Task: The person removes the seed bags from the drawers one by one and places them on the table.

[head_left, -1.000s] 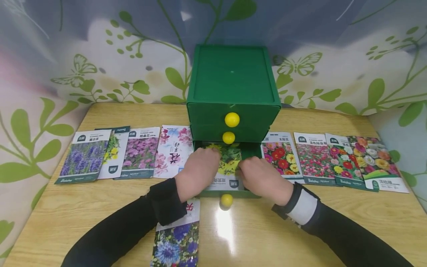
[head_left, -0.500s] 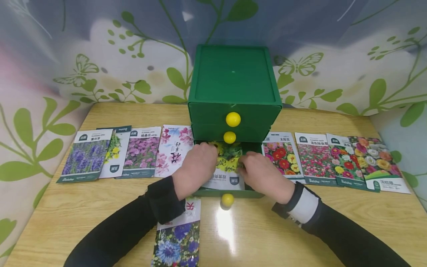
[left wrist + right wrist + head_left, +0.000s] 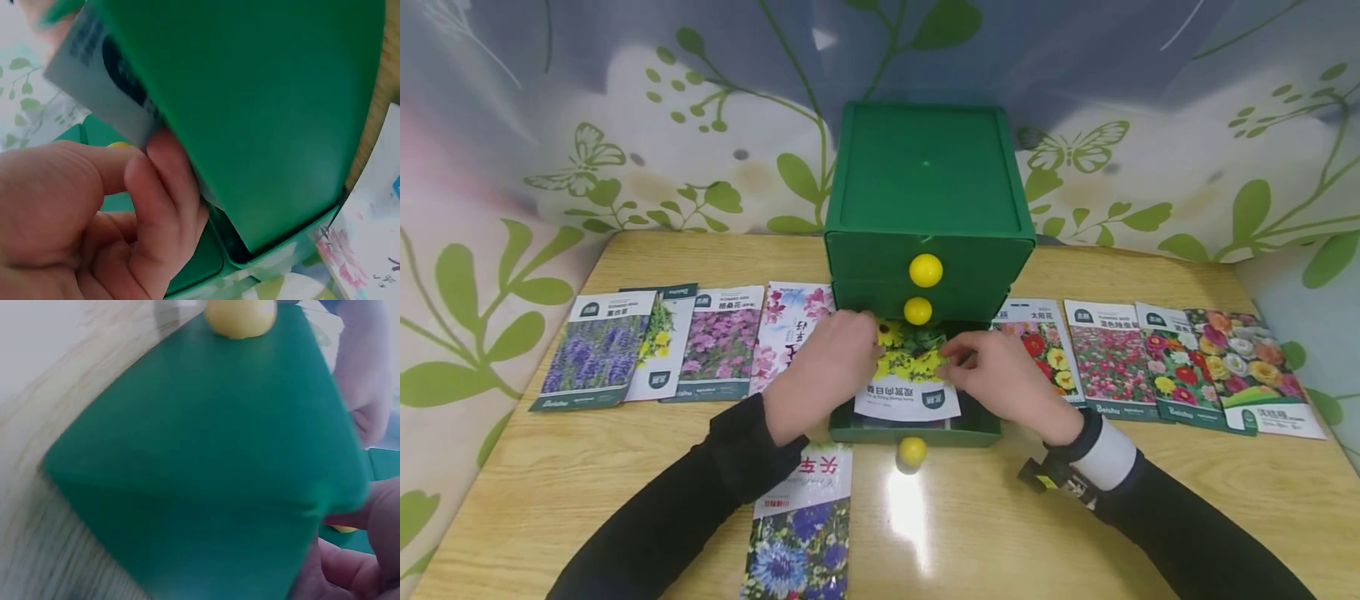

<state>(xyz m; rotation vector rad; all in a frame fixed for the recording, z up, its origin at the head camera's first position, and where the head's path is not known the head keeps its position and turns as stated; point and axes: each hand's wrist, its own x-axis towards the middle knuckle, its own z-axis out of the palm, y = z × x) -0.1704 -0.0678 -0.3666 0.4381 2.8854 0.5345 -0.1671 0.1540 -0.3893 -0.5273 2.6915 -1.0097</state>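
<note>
A sunflower seed packet [image 3: 906, 402], its print upside down in the head view, lies over the pulled-out bottom drawer [image 3: 857, 435] of a green drawer box [image 3: 925, 179]. My left hand [image 3: 827, 367] pinches the packet's left edge between thumb and fingers; the left wrist view shows a packet corner [image 3: 94, 87] at the fingertips, beside the drawer wall [image 3: 250, 112]. At the packet's right edge, my right hand [image 3: 1011, 379] pinches with thumb and index finger. In the right wrist view the drawer [image 3: 206, 425] hides part of that hand. Something dark shows beneath the packet's lower edge.
A cornflower packet [image 3: 797, 533] lies at the table's front. Rows of flower seed packets flank the box, including a lavender-like one [image 3: 595, 350] on the left and a rose-coloured one [image 3: 1255, 367] on the right. A yellow knob [image 3: 913, 452] sticks out from the drawer.
The sunflower packet has risen a little, with more of its white lower part showing. My left hand has shifted left, and my right fingers now pinch its edge more visibly.
</note>
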